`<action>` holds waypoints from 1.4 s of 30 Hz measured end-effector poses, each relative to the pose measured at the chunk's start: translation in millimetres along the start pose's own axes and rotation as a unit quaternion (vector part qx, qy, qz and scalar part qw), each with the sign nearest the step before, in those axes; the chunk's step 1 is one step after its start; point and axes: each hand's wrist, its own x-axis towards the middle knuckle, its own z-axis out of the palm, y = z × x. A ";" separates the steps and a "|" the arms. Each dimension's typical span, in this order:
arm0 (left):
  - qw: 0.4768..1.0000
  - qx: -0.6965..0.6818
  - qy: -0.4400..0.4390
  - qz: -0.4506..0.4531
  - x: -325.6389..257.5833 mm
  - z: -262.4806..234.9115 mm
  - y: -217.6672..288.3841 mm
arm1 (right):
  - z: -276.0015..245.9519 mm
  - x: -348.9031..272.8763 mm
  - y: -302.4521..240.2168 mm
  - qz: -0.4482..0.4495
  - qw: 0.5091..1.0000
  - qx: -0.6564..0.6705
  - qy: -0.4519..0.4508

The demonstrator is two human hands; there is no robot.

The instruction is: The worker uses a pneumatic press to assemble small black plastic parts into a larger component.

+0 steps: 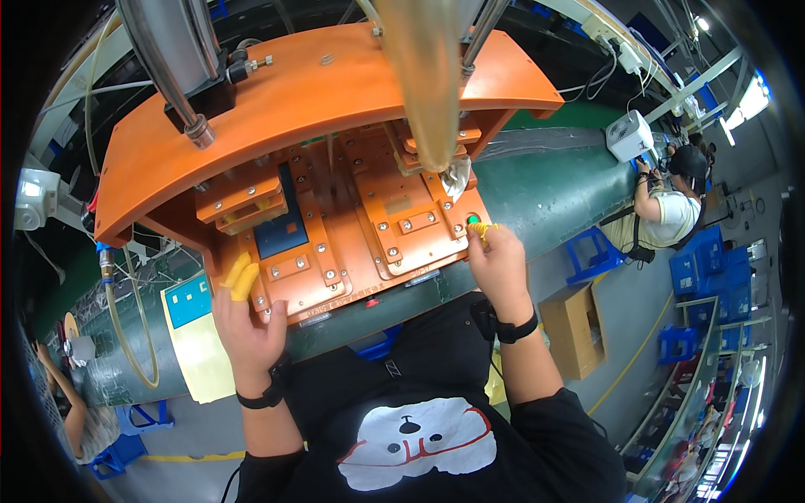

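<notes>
An orange press (335, 75) with steel rods stands before me on the bench. In the left nest of its base lies a dark blue rectangular panel (282, 228); the right nest plate (411, 243) shows bare orange metal with bolts. My left hand (249, 323) rests at the base's front left corner, fingers stretched out, thumb apart, yellow finger cots on two fingers. At the front right corner, a yellow-cotted finger of my right hand (501, 260) reaches to a green button (473, 220); whether it presses cannot be told. Nothing shows in either hand.
Left of the press, a teal plate (189, 300) lies on yellow paper (205, 360) at the edge of the green bench (545, 184). A blurred translucent tube (423, 84) hangs close in front. Right are a cardboard box (574, 331), blue stool (591, 251) and seated person (671, 201).
</notes>
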 end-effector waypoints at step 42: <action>1.000 -0.008 0.005 -0.013 -3.9 6.6 -3.9 | -13.3 -2.8 31.1 0.054 0.988 0.142 -0.005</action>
